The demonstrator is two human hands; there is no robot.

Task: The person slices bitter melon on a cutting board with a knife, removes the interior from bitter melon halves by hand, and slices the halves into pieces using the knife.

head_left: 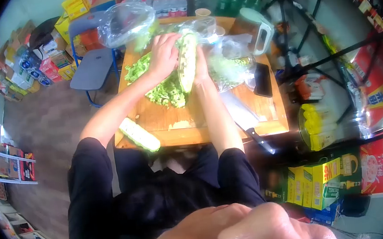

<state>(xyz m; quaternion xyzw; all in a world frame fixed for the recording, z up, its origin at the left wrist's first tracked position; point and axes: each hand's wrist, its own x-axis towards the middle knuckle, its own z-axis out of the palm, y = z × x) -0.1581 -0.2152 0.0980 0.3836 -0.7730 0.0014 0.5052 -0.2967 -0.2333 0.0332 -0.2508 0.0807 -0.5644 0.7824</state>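
Note:
A long, pale green vegetable with a patchy, uneven surface stands tilted above the table between my two hands. My right hand is closed around its right side, the fingers partly hidden behind it. My left hand is at its upper left with bent fingers close against it; what those fingers grip is hidden. Below and left of the hands lies a heap of green scraps. A second pale green length rests at the table's front left edge.
On the wooden table, a cleaver lies with its handle over the front edge, beside a dark phone. Clear plastic bags, a pale jug and a cup stand behind. A folding chair is left.

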